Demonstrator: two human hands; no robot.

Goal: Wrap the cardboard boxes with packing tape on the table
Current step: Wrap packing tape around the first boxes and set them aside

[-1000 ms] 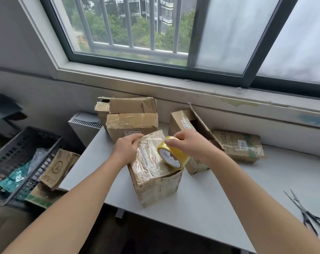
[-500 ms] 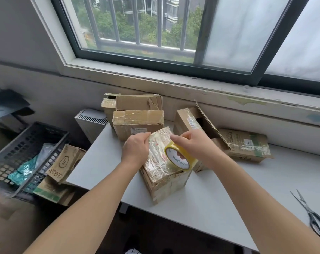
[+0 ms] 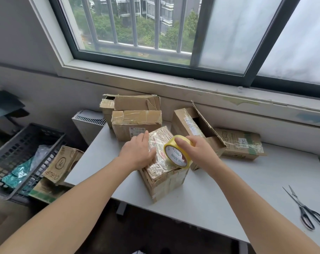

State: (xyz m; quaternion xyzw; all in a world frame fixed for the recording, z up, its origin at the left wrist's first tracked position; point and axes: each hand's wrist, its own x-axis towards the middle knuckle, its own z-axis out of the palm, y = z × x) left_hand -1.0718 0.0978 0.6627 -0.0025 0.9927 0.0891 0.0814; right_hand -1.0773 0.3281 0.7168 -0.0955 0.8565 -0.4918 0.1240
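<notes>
A small cardboard box (image 3: 166, 180), its top shiny with tape, stands near the front edge of the white table (image 3: 228, 195). My left hand (image 3: 137, 153) lies flat on the left part of the box top, fingers fairly straight. My right hand (image 3: 197, 153) grips a yellow roll of packing tape (image 3: 176, 154) at the right side of the box top. Whether a strip runs from the roll to the box I cannot tell.
Two stacked taped boxes (image 3: 135, 121) stand behind, an open-flapped box (image 3: 192, 125) to the right, and a flat box (image 3: 241, 143) beyond it. Scissors (image 3: 305, 209) lie at the table's right front. A black crate (image 3: 18, 154) and cardboard (image 3: 62, 164) sit left, below the table.
My right hand has brought the roll a little down across the box top toward me. My left hand stays pressed on the box. The view has shifted slightly.
</notes>
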